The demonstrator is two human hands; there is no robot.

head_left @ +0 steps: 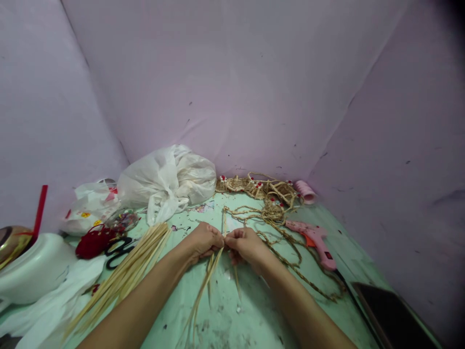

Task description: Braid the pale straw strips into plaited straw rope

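Straw strands [224,224], pale and narrow, lie at the middle of the green tabletop [238,332], running from a knotted far end toward the worker and spreading into loose tails below the hands. The left hand [204,242] is closed, thumb and fingers pinched on the strands; the right hand [246,245] pinches them from the opposite side, the two sets of fingertips nearly meeting. The exact crossing of the strands is covered by the fingers and cannot be made out. Left of the hands lies a loose bundle of straw [136,264], with black-handled scissors [116,252] and a dark red pouch [95,242] beside it. Farther left stands a white vessel [43,261]. Behind, a knotted white plastic bag [169,182] rests near the lilac wall [232,87]; to its right are woven pieces [256,186] bearing red and white beads, and a spool of pink thread [305,192]. Right of the hands, a braided cord [298,279] loops near a pink glue gun [319,242]. A dark flat object [394,315] occupies the near right corner.
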